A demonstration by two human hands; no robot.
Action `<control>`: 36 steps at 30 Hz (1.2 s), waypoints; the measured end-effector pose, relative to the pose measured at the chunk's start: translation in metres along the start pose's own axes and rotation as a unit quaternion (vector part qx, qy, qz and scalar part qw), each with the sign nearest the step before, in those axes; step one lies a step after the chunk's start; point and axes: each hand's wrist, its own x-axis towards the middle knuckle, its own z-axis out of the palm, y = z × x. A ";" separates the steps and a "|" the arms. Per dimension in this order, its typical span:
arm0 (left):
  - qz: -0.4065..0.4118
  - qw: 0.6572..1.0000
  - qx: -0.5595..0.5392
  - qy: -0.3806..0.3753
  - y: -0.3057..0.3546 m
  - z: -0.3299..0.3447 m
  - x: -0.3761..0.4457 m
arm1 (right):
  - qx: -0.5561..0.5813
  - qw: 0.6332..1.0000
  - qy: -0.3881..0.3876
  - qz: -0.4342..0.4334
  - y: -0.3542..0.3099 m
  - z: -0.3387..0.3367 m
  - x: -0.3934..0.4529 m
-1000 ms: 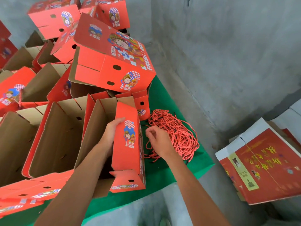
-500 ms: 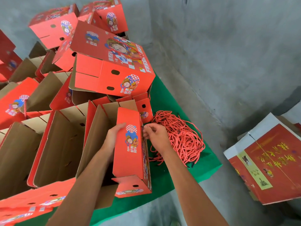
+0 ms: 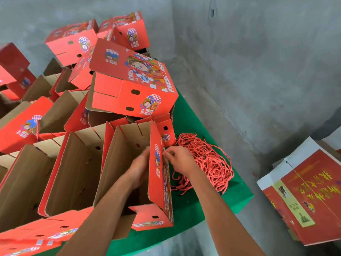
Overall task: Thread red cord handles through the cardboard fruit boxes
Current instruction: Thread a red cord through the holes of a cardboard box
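An open red cardboard fruit box with a brown inside (image 3: 158, 174) stands on a green table cover (image 3: 191, 122), its printed side panel rising edge-on between the two hands. The left hand (image 3: 137, 169) is inside the box, fingers straight and flat against the inner face of that panel. The right hand (image 3: 180, 158) is on the outside of the same panel, at three o'clock from the left hand, its fingertips (image 3: 166, 153) bunched together against the panel's upper part as if pinching something small; the frame is too blurred to tell what lies between them.

A loose heap of red twisted cord handles (image 3: 208, 161) lies on the green cover just beyond the right hand, at three o'clock from the box, touching the wrist side of the hand.

At nine o'clock from the held box, a row of open brown-lined boxes (image 3: 72, 174) stands side by side. At twelve o'clock, a closed red box with a cartoon print and white "FRESH FRUIT" lettering (image 3: 132, 89) lies tilted on top of the others, with more red boxes (image 3: 73, 43) piled behind it against a grey concrete wall (image 3: 258, 52). At four o'clock, on the floor, sits a dark red carton with yellow characters (image 3: 310, 196).
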 end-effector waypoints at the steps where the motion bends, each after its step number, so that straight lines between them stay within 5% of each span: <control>1: 0.030 0.998 0.043 0.028 -0.001 0.005 0.000 | -0.003 1.000 -0.006 0.006 0.000 -0.001 -0.001; 6: 0.161 0.973 0.109 0.121 -0.013 0.016 0.004 | -0.006 0.997 -0.077 0.023 0.010 -0.016 -0.017; 14: 0.185 0.969 0.129 0.102 -0.013 0.032 0.009 | -0.056 0.997 -0.047 0.017 0.005 -0.049 -0.019; 20: 0.187 0.973 0.079 0.108 -0.019 0.026 0.008 | 0.083 0.990 0.077 0.083 0.012 -0.026 -0.023; 31: 0.239 0.965 0.059 0.088 -0.042 0.020 0.009 | 0.001 0.998 0.038 0.043 0.002 -0.004 -0.023; 36: 0.234 0.968 0.029 0.084 -0.053 0.018 0.013 | 0.051 0.995 0.002 0.084 0.008 -0.007 -0.024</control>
